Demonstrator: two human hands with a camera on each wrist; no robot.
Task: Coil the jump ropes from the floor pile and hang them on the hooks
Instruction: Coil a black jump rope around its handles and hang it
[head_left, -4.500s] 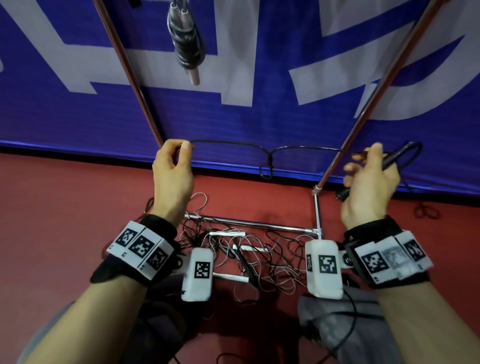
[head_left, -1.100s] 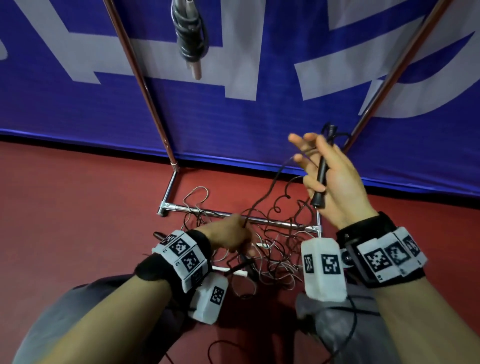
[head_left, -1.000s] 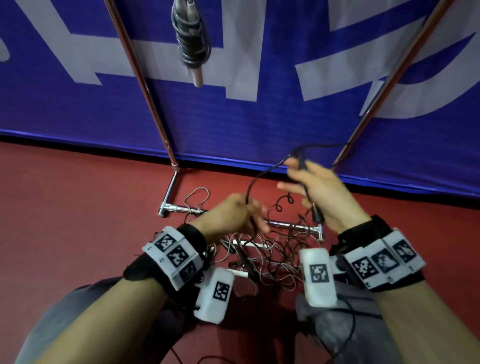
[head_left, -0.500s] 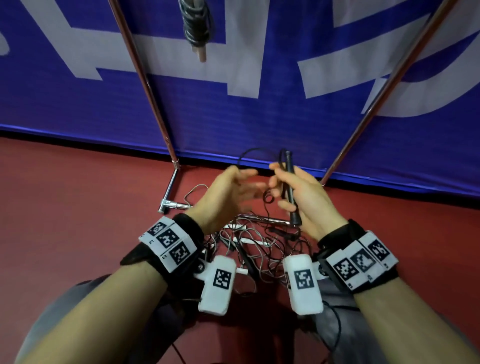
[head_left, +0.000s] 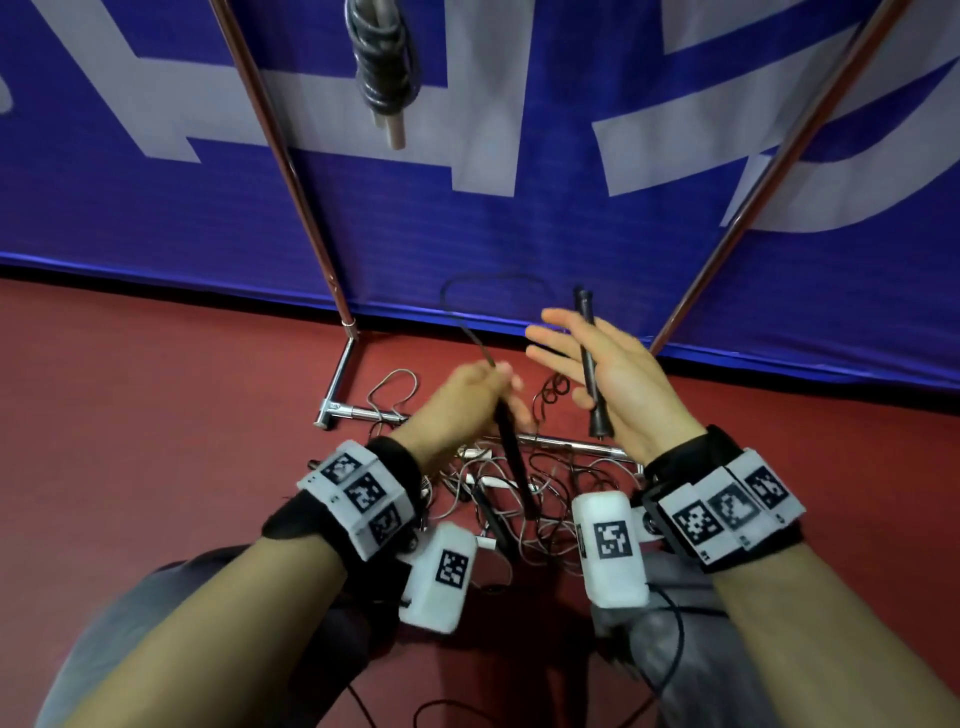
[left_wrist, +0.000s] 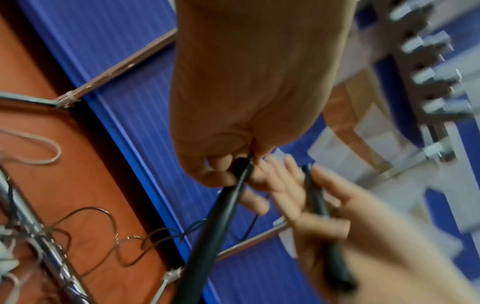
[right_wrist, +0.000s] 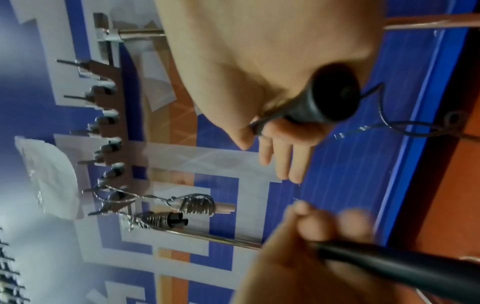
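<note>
Since half a second before, our left hand (head_left: 470, 397) had drawn back, gripping the second handle (head_left: 511, 447) | right hand (head_left: 608, 376), fingers spread, thumb pinning the first handle (head_left: 589, 364) above the floor pile (head_left: 519, 493) | step: pairing handles; next, wrap cord (head_left: 493, 280) around them.

The head camera looks down over both hands toward the banner (head_left: 467, 234); both close, perhaps motion-blurred wrist cameras share it.

Black jump rope (head_left: 493, 291) held up; others, apparently tangled, piled (head_left: 519, 483) below.
</note>
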